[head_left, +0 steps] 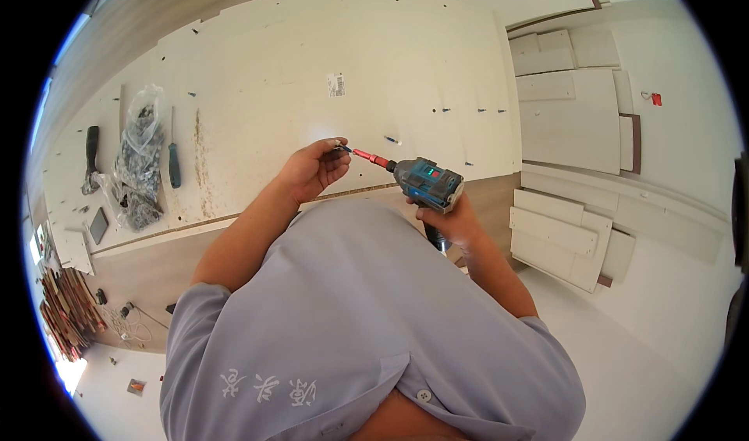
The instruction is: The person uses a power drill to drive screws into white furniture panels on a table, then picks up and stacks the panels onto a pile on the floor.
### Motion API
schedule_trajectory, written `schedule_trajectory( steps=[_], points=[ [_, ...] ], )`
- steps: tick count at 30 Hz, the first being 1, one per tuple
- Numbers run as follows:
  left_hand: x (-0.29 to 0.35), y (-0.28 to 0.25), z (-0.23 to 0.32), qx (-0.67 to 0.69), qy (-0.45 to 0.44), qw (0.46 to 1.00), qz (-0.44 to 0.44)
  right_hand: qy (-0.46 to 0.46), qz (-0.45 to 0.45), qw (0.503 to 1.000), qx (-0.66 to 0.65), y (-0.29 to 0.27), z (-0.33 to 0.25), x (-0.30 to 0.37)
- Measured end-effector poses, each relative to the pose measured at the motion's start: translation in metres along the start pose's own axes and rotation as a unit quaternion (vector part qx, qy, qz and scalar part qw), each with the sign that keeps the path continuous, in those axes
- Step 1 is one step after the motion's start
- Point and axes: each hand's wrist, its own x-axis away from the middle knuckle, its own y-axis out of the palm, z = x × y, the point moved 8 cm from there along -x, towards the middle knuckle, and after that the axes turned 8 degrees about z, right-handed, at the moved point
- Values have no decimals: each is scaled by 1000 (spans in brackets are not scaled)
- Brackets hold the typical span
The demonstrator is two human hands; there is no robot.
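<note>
My right hand (462, 224) is wrapped round the handle of a blue and black cordless impact driver (425, 179). Its red bit holder (372, 158) points left, toward my other hand. My left hand (308, 174) has its thumb and fingers closed on small dark screws (341, 149), close to the tip of the bit; whether the tip touches one is too small to tell. Below both hands lies a large white panel (265, 82). Near the bit, a small blue-and-white piece (392, 140) rests on the panel, and several dark pegs stand to the right.
At the panel's left are a clear plastic bag (140, 160) of metal hardware, a screwdriver (174, 166) with a blue handle, and a hammer (91, 156). White boards (569, 113) are stacked on the right. Wood strips (69, 312) and a cable (133, 324) lie at the lower left.
</note>
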Motion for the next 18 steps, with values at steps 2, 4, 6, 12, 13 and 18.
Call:
schedule_trajectory(
  steps=[2, 4, 6, 12, 13, 18],
  points=[
    [-1, 5, -4, 3, -9, 1000, -2, 35, -1, 998, -43, 0, 3, 0],
    [-3, 10, -7, 8, -15, 1000, -9, 45, -3, 997, -68, 0, 3, 0],
    [-6, 9, -2, 22, 2, 1000, 9, 28, -1, 997, -78, -2, 0, 1],
    [-16, 27, -7, 17, -11, 1000, -17, 10, 9, 997, -82, -16, 1, 5],
    [-17, 31, -9, 15, -18, 999, -26, 6, 18, 997, -73, -19, 3, 5],
    [-28, 47, -11, 20, -26, 999, -32, 26, 51, 994, -89, -32, 14, 7]
  ],
)
